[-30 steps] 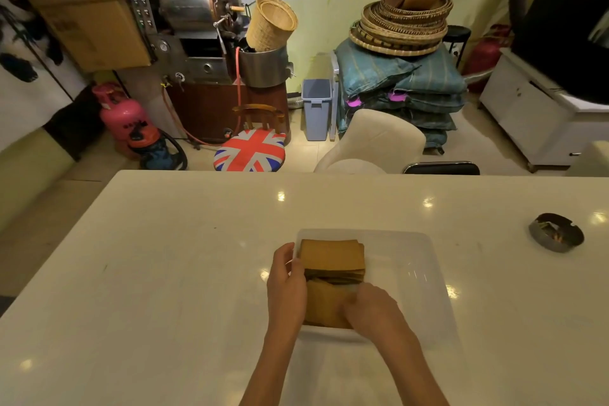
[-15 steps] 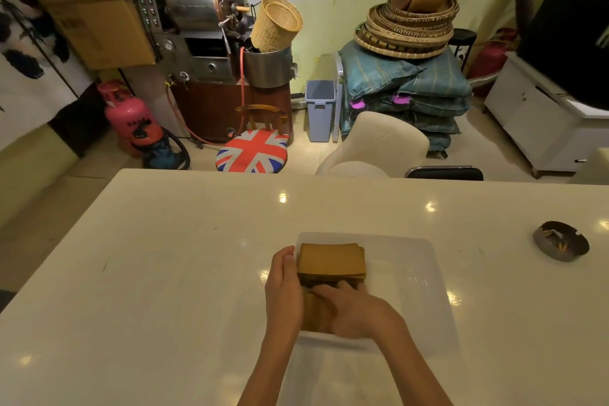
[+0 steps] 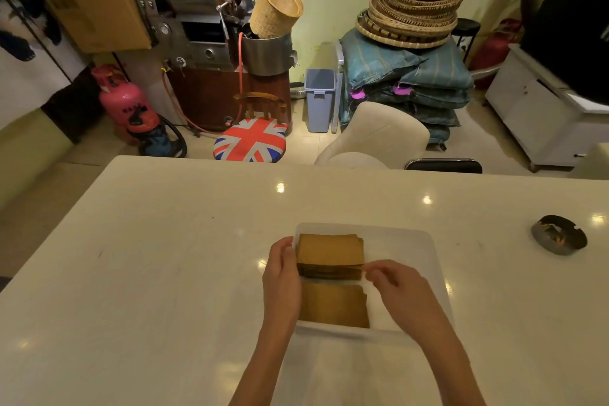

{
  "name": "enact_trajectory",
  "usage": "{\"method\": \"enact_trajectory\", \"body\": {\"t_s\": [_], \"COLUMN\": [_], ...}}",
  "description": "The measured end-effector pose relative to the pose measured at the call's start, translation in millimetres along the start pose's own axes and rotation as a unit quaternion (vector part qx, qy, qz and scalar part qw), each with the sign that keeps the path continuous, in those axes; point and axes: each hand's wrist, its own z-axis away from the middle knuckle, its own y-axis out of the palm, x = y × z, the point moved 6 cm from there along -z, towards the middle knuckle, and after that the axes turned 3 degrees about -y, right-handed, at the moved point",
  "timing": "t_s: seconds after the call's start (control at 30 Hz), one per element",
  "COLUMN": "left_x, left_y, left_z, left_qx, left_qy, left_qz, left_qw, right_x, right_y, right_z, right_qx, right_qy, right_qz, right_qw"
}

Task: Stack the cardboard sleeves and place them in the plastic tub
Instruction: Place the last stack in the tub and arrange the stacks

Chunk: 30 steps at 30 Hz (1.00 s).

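Note:
A clear plastic tub (image 3: 412,241) lies on the white table in front of me. In its left part sit two piles of brown cardboard sleeves: a tall stack (image 3: 330,250) at the far side and a lower stack (image 3: 334,305) nearer to me. My left hand (image 3: 281,277) rests against the left side of the piles, fingers loosely curled by the tall stack. My right hand (image 3: 395,287) hovers at the right side of the stacks, fingertips touching the tall stack's near right corner, holding nothing.
A round metal ashtray (image 3: 559,234) sits on the table (image 3: 148,257) at the far right. Beyond the far edge stand a union-flag stool (image 3: 250,140), a cream chair (image 3: 379,137) and a black chair back (image 3: 443,165).
My right hand lifted off the lower stack and moved right, uncovering it. My left hand stays at the left side of the piles.

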Motion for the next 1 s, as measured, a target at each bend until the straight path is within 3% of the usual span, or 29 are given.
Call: {"method": "enact_trajectory", "body": {"t_s": [0.07, 0.13, 0.33, 0.5, 0.6, 0.67, 0.87, 1.0], "left_x": [0, 1, 3, 0, -1, 0, 4, 9], "left_y": [1, 1, 0, 3, 8, 9, 9, 2], "left_z": [0, -1, -1, -1, -2, -3, -6, -12], "left_qx": [0.001, 0.001, 0.005, 0.020, 0.038, 0.042, 0.063, 0.110], "left_qy": [-0.001, -0.001, -0.007, -0.003, -0.001, -0.003, -0.014, -0.030], "left_qz": [-0.003, -0.003, 0.000, -0.020, -0.047, -0.056, -0.054, -0.070], "left_qw": [1.000, 1.000, 1.000, 1.000, 0.998, 0.998, 0.996, 0.991], "right_x": [-10, -11, 8, 7, 13, 15, 12, 3], "right_y": [5, 22, 39, 13, 27, 43, 40, -27], "right_z": [2, 4, 10, -10, -35, -45, -41, -4], "right_qx": [0.045, 0.107, 0.128, 0.035, 0.032, 0.035, 0.015, -0.187], "right_qy": [0.102, 0.150, 0.128, 0.163, 0.183, 0.189, 0.145, -0.035], "right_qz": [0.061, 0.083, 0.127, -0.010, -0.169, -0.201, -0.168, -0.138], "right_qw": [0.992, 0.979, 0.975, 0.986, 0.968, 0.961, 0.975, 0.972]}}
